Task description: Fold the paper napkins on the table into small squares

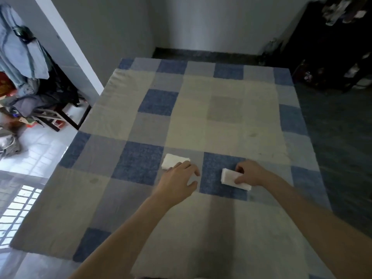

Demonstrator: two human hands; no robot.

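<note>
Two white paper napkins lie on a table covered by a blue, grey and cream checked cloth (201, 121). The left napkin (171, 161) is a small folded piece, partly hidden under my left hand (179, 178), whose fingers are spread above and beside it. The right napkin (228, 177) is a folded oblong lying on a dark blue square. My right hand (249, 175) pinches its right end between thumb and fingers and covers that end.
A chair piled with clothes (30, 93) stands left of the table, on a white tiled floor. A dark shelf unit (332, 47) stands at the far right. The wall lies just past the table's far edge.
</note>
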